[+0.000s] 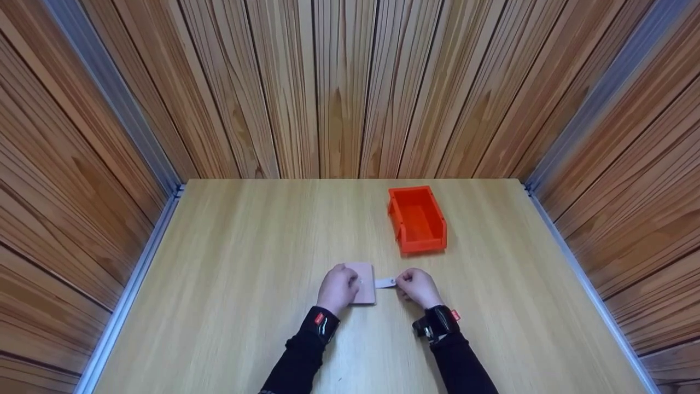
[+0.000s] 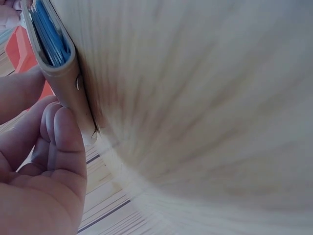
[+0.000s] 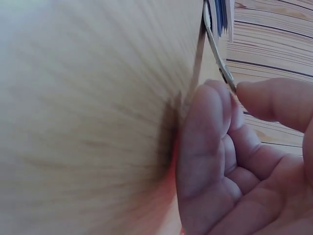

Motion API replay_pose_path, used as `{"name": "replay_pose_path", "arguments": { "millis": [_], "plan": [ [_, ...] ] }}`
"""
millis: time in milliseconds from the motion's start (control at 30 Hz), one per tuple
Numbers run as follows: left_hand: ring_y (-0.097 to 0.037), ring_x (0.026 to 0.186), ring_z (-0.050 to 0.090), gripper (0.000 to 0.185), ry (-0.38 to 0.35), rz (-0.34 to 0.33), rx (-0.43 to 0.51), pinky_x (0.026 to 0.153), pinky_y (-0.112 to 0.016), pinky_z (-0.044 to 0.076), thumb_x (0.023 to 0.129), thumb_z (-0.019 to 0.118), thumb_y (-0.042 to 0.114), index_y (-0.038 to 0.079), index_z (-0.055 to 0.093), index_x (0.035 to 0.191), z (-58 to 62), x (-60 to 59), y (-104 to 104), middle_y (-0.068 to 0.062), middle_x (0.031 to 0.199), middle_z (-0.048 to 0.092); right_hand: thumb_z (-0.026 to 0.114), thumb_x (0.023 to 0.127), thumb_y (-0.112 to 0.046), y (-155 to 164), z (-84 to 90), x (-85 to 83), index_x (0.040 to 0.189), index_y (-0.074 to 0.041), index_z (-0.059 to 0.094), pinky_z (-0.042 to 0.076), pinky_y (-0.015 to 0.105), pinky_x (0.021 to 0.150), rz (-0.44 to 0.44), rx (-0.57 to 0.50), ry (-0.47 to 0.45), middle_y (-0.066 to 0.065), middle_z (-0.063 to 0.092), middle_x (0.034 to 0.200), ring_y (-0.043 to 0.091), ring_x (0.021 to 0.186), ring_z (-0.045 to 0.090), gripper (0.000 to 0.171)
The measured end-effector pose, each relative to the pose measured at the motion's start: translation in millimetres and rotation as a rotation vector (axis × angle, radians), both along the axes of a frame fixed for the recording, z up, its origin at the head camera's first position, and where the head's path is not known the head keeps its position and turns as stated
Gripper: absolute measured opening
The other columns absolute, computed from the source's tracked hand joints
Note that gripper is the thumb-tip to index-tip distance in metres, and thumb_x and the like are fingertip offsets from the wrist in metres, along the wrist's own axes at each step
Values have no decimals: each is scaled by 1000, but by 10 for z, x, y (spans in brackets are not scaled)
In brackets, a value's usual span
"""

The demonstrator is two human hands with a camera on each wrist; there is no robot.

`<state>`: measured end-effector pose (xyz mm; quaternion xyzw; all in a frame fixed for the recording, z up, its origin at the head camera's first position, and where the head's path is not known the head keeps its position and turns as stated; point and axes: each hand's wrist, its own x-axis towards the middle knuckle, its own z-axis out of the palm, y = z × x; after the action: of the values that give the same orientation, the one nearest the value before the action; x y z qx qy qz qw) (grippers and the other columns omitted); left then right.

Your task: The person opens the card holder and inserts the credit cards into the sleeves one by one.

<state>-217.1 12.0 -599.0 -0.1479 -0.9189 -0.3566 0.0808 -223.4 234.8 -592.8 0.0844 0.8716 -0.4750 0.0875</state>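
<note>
A small pink card holder (image 1: pixel 366 290) lies on the table in the middle of the head view. My left hand (image 1: pixel 335 288) holds it at its left side, with fingers curled by the rounded spine (image 2: pixel 66 81) in the left wrist view. Bluish inner sleeves (image 2: pixel 50 36) show between its covers. From its right side sticks out a short closure strap (image 1: pixel 384 283) with a snap button. My right hand (image 1: pixel 418 287) pinches the free end of that strap (image 3: pixel 218 58) between thumb and fingers, the other fingers curled under.
An orange-red open bin (image 1: pixel 418 219) stands behind the hands, toward the back right of the wooden table (image 1: pixel 246 262). Wood-plank walls (image 1: pixel 339 87) with metal corner rails enclose the table at the back and both sides. Dark wrist bands sit on both wrists.
</note>
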Motion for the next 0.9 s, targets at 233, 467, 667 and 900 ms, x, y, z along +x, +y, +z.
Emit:
{"name": "replay_pose_path", "arguments": {
  "millis": [233,467,667,900],
  "plan": [
    [-33,96,65,11,-19,10,11,91,-43,49,81,76,4,-3,74,90,7,7,-3,-12,92,64,62,88,-6,-21,23,9,80,-2,62,51,28,54,9,-12,28,7,61,68,17,59,59,9],
    [-36,101,64,13,-6,0,-2,92,-43,49,77,78,2,-3,74,89,8,11,-9,-14,94,66,62,88,-6,-62,36,-3,80,-3,62,50,28,52,15,-21,73,3,60,66,18,59,59,9],
    [-36,99,65,13,11,-1,0,91,-43,49,77,78,2,-3,74,88,3,7,-11,-13,92,66,64,88,-7,-143,88,-19,82,-4,64,47,26,49,41,-19,118,0,59,66,15,56,57,7],
    [-36,100,65,14,-17,-1,7,91,-44,49,77,79,1,-3,74,89,-4,-7,-12,-13,94,67,70,85,-8,-278,118,-35,80,-6,65,44,26,48,123,41,200,-1,60,69,11,53,52,7]
  ]
}}
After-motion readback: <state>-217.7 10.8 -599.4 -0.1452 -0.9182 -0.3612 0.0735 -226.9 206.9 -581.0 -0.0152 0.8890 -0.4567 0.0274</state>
